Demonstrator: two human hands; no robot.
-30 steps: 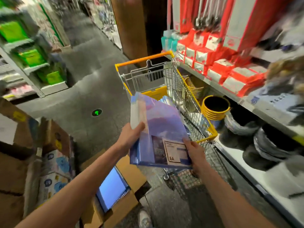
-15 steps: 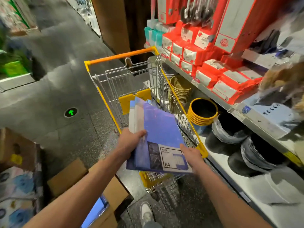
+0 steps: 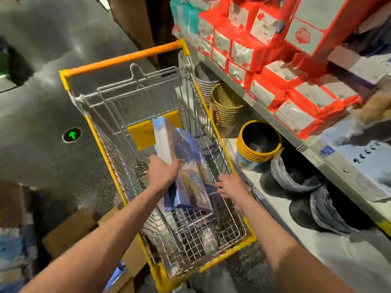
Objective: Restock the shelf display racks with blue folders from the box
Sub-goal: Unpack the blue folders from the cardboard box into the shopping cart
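Hovering over one cart [image 3: 101, 148], left grip [image 3: 163, 173] clasps one folder bundle [image 3: 190, 163], right grip [image 3: 231, 185] splayed.

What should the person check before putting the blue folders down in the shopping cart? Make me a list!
1. Left hand grips the blue folders: ok.
2. Right hand open, holding nothing: ok.
3. Folders between the shopping cart walls: ok.
4. Folders level: not ok, they tilt steeply.
5. Cart floor under them free: cannot tell, too blurry.
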